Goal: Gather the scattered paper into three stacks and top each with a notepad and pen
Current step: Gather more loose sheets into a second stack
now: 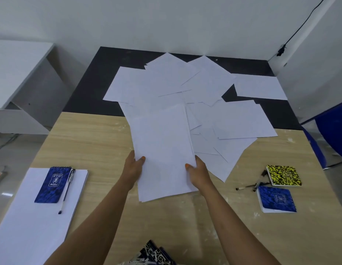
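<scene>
I am seeing both hands gripping one sheaf (162, 150) of white sheets over the wooden table (93, 134): the left hand (133, 166) is pinching its left edge, thumb on top and fingers hidden beneath, and the right hand (198, 170) is pinching its right edge the same way. The sheaf is sitting in the middle, its near corner hanging toward me, its far end overlapping the loose paper (185, 87). To my left, a finished stack (32, 222) is lying at the near edge of the table, with a blue notepad (52, 185) on top and a pen (67, 190) just beside the pad's right edge, also on the stack. To my right, a second blue pad (276, 199) is lying on bare wood, and a yellow-and-black pad (283, 175) is lying just beyond it; pens (250, 186) are lying beside these two, though I cannot tell how many. Farther off, the loose paper is spreading in overlapping sheets from the wood onto the dark surface (86, 88) against the wall.
</scene>
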The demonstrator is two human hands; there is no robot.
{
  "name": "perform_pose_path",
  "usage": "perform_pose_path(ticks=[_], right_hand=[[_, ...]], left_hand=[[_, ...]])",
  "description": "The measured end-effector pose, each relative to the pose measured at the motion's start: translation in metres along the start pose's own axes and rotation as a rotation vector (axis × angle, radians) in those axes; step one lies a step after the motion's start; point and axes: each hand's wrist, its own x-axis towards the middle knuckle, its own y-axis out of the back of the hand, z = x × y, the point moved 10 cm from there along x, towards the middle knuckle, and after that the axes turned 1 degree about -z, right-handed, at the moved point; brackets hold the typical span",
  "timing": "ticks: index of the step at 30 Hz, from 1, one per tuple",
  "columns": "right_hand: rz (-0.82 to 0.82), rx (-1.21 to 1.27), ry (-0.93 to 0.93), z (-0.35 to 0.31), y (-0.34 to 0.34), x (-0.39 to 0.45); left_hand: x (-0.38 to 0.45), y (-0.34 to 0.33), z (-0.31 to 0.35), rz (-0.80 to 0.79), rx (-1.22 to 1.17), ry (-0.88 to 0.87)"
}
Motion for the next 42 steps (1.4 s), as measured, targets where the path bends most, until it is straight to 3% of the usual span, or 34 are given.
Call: perform_pose_path(ticks=[3,8,15,24,30,34,42], right_hand=[[-0.07,-0.077,-0.011,-0.002,-0.011,0.011],[-0.032,-0.237,-0.046,-0.006,-0.015,0.039],[-0.013,-0.532,0.008,-0.025,-0.023,0.086],[0.155,-0.742,0.034,-0.053,-0.02,0.147],[0.358,-0.556,-0.204,-0.046,0.004,0.168],[0.375,-0.568,-0.178,-0.049,0.009,0.175],[0.312,-0.18,-0.023,-0.049,0.016,0.178]], left_hand=[[0.004,0.013,-0.003,0.106,0.068,-0.036],[0.023,0.041,-0.011,0.247,0.126,-0.02],[0.053,0.063,-0.024,0.283,0.309,0.032],[0.07,0.071,-0.029,0.431,0.524,0.096],[0.076,0.071,-0.031,0.45,0.667,0.114],[0.078,0.07,-0.031,0.447,0.706,0.11],[0.076,0.067,-0.031,0.426,0.668,0.132]])
